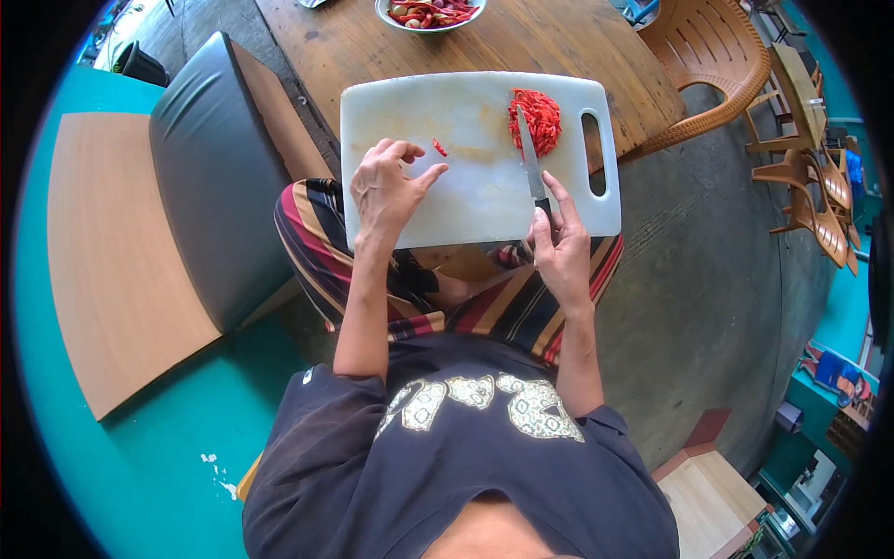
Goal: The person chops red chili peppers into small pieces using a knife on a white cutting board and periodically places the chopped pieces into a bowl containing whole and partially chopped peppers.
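Observation:
A white cutting board (419,200) with a handle slot lies before me, its far part over the table and its near edge above my lap. My right hand (563,252) grips a knife (531,160) by its black handle; the blade rests over a heap of sliced red chilies (548,126) at the board's right. Over the board's left side is my left hand (386,186), thumb and fingers apart with nothing between them. Just past its fingertips a small piece of red chili (440,147) lies alone. Wet, yellowish stains mark the board's middle.
A bowl (431,28) of whole red chilies and what look like shallots stands on the wooden table (577,56) at the far side. To the left is a grey padded bench (219,177). A brown woven-look chair (712,47) stands at the table's right, with more chairs (810,200) beyond.

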A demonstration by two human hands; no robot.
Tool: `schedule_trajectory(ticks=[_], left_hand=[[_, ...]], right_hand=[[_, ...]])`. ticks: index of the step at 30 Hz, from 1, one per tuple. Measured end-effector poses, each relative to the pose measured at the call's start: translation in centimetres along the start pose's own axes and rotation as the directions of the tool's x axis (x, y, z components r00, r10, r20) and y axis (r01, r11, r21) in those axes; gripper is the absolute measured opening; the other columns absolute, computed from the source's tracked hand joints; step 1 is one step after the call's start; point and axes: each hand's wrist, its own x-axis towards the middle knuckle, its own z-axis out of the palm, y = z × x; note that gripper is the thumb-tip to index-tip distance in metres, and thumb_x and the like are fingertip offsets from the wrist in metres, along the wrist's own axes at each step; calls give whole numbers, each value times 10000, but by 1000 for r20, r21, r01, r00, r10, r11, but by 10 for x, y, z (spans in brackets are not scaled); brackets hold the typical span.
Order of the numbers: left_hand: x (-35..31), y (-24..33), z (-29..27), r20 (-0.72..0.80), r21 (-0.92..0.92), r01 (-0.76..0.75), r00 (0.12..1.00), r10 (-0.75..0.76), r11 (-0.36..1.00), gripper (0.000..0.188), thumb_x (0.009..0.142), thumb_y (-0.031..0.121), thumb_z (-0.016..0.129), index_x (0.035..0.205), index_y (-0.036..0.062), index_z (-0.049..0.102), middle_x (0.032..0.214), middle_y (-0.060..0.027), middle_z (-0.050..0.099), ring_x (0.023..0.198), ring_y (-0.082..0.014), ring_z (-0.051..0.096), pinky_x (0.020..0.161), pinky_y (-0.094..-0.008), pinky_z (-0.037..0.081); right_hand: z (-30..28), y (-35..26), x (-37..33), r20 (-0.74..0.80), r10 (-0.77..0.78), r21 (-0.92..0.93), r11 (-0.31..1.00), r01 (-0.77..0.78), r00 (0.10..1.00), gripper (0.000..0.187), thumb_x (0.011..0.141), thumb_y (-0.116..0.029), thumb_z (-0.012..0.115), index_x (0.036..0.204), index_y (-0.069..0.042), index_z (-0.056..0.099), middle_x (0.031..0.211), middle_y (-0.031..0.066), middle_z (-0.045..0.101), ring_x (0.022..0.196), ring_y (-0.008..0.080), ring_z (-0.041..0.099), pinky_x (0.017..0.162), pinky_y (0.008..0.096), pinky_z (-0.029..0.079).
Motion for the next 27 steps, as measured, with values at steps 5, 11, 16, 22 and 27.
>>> schedule_trajectory(ticks=[5,11,16,22,27], left_hand=[[2,14,16,-14,-33,44,999,-45,998,321,709,352,870,883,106,760,877,-22,695,801,-189,665,704,-332,525],[5,14,25,-15,-70,49,999,-50,996,202,777,261,819,860,93,742,859,-51,678,815,-217,656,704,-354,508],[5,18,22,-24,-179,38,999,-43,983,143,799,196,794,824,80,715,804,-64,671,747,-222,650,679,-347,505],[0,12,23,-29,-163,-224,975,222,961,81,800,111,767,818,65,703,768,-66,675,643,-209,644,629,-342,507],[-3,7,3,2,-210,-21,1000,21,977,87,827,82,746,904,41,740,836,-83,702,677,-188,639,669,-314,506]], right_hand=[[4,2,-1,10,-71,16,997,71,997,469,975,-122,543,1437,-62,486,695,42,595,603,88,548,587,293,474],[0,-1,-3,35,-5,53,999,3,999,481,1007,-79,514,1481,-57,435,667,-30,498,605,31,458,564,208,425],[-2,3,-1,6,-20,28,999,20,1000,471,991,-99,529,1457,-68,467,669,1,543,593,52,496,560,242,446],[0,6,0,-16,-69,-2,998,69,997,465,975,-122,544,1437,-86,500,671,34,595,582,70,535,552,270,460],[-4,3,-1,-13,-26,32,999,27,1000,465,979,-124,541,1440,-87,497,675,36,601,569,69,533,549,272,468]])
